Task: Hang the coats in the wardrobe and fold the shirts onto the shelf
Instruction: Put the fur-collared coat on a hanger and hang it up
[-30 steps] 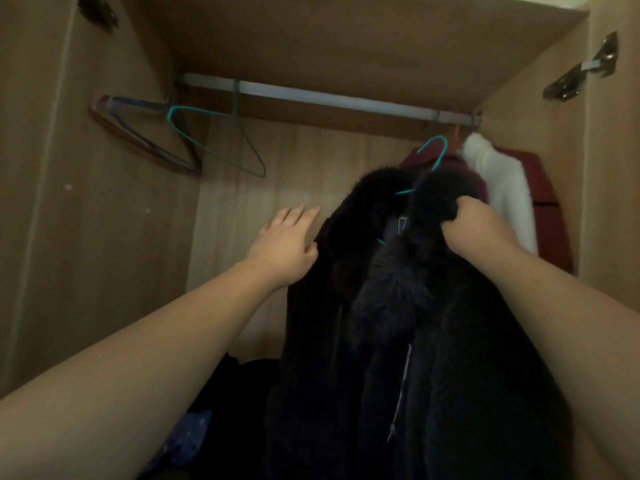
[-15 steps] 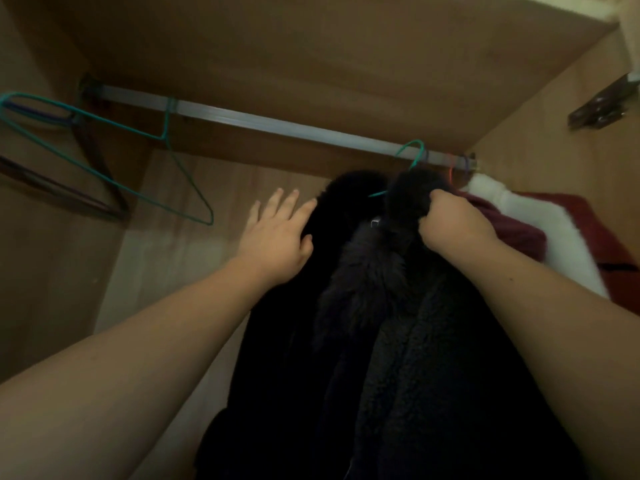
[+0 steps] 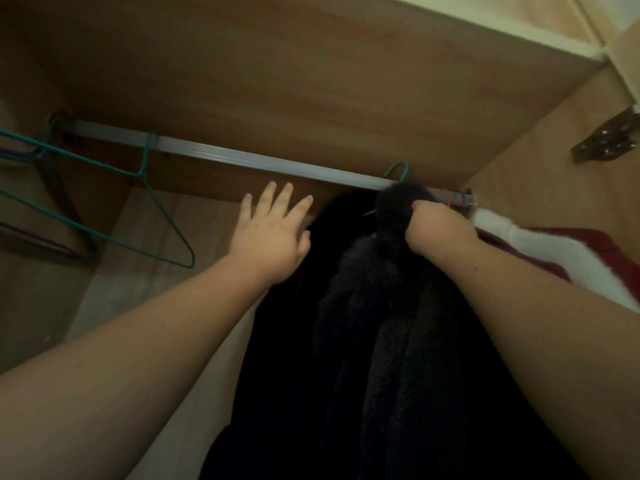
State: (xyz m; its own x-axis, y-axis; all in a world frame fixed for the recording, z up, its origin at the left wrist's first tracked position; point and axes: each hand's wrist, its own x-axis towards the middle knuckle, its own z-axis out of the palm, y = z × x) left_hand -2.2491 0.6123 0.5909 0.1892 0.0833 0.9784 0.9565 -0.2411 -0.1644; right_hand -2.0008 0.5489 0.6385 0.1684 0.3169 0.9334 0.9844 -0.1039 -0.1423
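Observation:
A black furry coat (image 3: 388,327) hangs from a teal wire hanger whose hook (image 3: 398,169) reaches up over the metal wardrobe rail (image 3: 242,157). My right hand (image 3: 436,226) grips the coat's collar just under the rail. My left hand (image 3: 273,233) is spread with straight fingers, its palm against the coat's left shoulder. The lower part of the coat runs out of view.
An empty teal wire hanger (image 3: 104,209) hangs on the rail at the left, with dark hangers (image 3: 52,188) behind it. A white garment (image 3: 540,251) and a dark red one (image 3: 595,247) hang at the right end. A door hinge (image 3: 609,140) sits on the right wall.
My right hand has lifted the coat upward until the hanger hook reaches the rail. My left hand rose with it beside the coat. The camera has tilted upward.

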